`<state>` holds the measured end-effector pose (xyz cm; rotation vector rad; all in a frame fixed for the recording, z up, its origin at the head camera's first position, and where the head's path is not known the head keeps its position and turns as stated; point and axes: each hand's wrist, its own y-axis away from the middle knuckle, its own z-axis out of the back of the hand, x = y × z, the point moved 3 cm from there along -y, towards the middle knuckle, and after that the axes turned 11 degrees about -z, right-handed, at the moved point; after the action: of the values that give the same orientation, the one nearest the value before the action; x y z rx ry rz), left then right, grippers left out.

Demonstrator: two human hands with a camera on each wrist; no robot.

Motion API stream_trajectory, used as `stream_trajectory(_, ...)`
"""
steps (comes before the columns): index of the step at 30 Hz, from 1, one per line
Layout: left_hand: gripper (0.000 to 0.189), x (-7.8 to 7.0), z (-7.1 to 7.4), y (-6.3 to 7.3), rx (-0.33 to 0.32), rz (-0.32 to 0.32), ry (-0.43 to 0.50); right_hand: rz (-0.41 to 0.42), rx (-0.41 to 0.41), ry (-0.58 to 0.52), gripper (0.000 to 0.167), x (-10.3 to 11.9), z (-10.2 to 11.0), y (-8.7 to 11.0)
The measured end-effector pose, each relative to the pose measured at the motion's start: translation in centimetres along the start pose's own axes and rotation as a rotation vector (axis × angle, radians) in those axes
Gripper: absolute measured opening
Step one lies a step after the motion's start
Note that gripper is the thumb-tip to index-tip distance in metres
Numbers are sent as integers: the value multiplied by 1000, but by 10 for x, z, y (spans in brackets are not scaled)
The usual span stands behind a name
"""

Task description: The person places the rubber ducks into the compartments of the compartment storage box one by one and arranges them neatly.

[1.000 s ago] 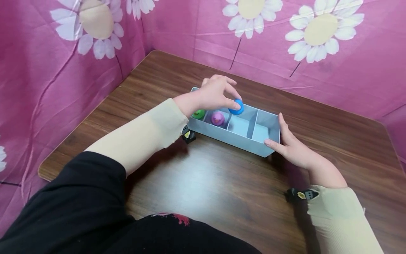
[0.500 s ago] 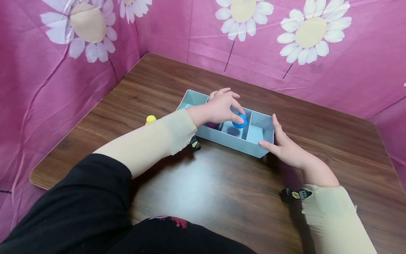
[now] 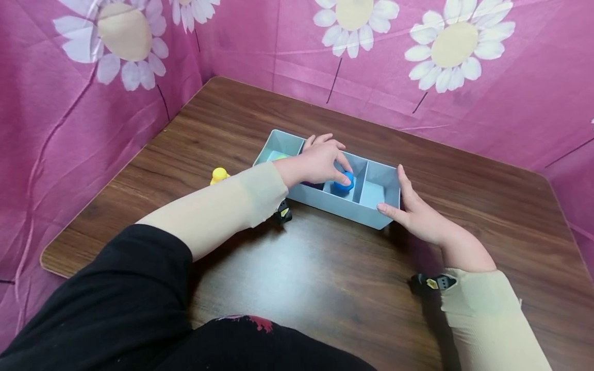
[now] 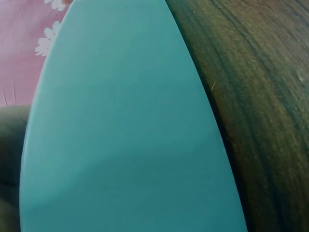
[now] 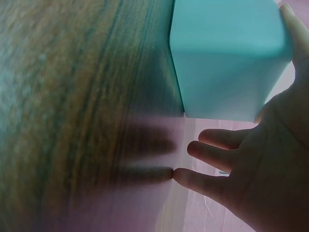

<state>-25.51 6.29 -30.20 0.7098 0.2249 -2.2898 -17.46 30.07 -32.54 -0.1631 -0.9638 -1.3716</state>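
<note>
My left hand pinches a blue rubber duck between thumb and forefinger, low inside the third compartment from the left of a pale blue divided box. The right hand holds the box's right end, thumb at the near rim and forefinger at the far corner. In the right wrist view its other fingers stretch out below the box end, near the table. A bit of a green toy shows in the leftmost compartment. Something purple in the second is mostly hidden by the left hand.
A yellow rubber duck stands on the brown wooden table, left of the box and partly behind the left sleeve. The box's rightmost compartment shows its bare floor. Pink flowered cloth hangs behind the table.
The left hand has carried the blue duck down from above the divider into the third compartment. The yellow duck has come into view left of the sleeve. The right hand keeps its hold.
</note>
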Motion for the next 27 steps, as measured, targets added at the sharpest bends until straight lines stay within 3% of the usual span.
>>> stream_trajectory(27,33,4,-7,-2,48,7,-141,8,5,-12,102,0,-2,-2)
